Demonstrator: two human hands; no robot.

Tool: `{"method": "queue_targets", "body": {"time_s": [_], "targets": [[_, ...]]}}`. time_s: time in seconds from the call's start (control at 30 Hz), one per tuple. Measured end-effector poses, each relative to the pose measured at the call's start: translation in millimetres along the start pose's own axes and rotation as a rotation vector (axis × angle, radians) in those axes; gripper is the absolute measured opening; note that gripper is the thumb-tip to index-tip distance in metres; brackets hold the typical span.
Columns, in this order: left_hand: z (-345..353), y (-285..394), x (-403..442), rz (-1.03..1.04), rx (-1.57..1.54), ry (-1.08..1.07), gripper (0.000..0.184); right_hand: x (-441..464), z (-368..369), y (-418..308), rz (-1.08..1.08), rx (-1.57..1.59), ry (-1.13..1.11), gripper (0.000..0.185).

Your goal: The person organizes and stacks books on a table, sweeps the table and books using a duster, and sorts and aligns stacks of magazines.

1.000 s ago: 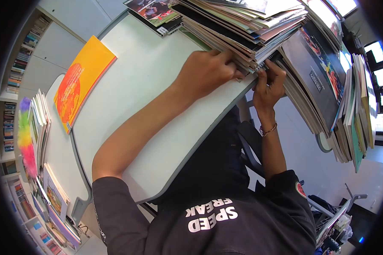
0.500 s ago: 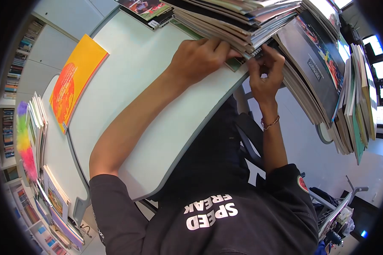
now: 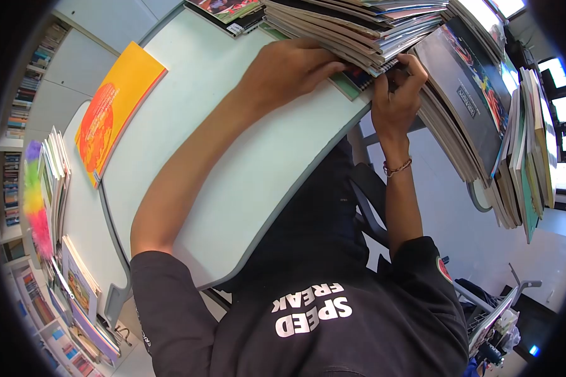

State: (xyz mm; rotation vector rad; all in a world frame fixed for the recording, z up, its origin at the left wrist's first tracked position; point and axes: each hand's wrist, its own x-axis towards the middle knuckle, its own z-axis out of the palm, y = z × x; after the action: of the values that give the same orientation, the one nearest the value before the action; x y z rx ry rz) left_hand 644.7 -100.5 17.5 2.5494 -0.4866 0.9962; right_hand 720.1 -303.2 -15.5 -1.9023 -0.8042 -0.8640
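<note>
Well, my left hand [image 3: 283,72] is at the near side of the stack [image 3: 365,28], its thumb low against the edges, probably to steady them from that side. The other fingertips are hidden, so I can't tell how tightly they close. My right hand [image 3: 396,103] has thumb and forefinger bent into a narrow curve at the corner with the wire binding [image 3: 390,65]; whether they pinch it, I can't tell. With one hand on each side of that corner, I can likely square or part the edges there. The stack sits on the worktop [image 3: 251,163], over a green book [image 3: 349,89] whose end juts out. The grey book [image 3: 449,88] tops a pile just beside my right hand; the orange book [image 3: 116,113] lies well apart, leaving my forearm room.
</note>
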Motion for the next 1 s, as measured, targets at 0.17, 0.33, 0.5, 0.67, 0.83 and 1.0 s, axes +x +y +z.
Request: {"method": "queue_targets", "body": {"time_s": [0.17, 0.33, 0.5, 0.67, 0.83, 1.0], "targets": [[-11.8, -39.2, -13.4, -0.058, 0.194, 0.007, 0.02, -0.5, -1.7, -2.1, 0.113, 0.048, -0.044, 0.047], [-1.8, -37.9, -8.3, -0.059, 0.399, 0.019, 0.027, -2.2, -1.3, -2.1, 0.201, 0.046, -0.064, 0.043], [6.3, -41.4, -9.4, -0.069, 0.503, 0.059, 0.027, -3.6, 5.5, 5.8, 0.088, 0.005, 0.017, 0.043], [15.0, -47.1, -2.3, -0.188, 0.369, 0.004, 0.038, -6.7, 0.5, 6.6, 0.149, 0.113, -0.049, 0.047], [19.4, -55.0, 1.5, -0.305, 0.394, -0.238, 0.035, 4.2, -20.0, -5.3, 0.12, 0.025, -0.248, 0.07], [10.7, -49.8, 0.6, -0.308, 0.319, -0.25, 0.035, 10.9, -24.0, -10.6, 0.178, -0.028, -0.29, 0.076]]}}
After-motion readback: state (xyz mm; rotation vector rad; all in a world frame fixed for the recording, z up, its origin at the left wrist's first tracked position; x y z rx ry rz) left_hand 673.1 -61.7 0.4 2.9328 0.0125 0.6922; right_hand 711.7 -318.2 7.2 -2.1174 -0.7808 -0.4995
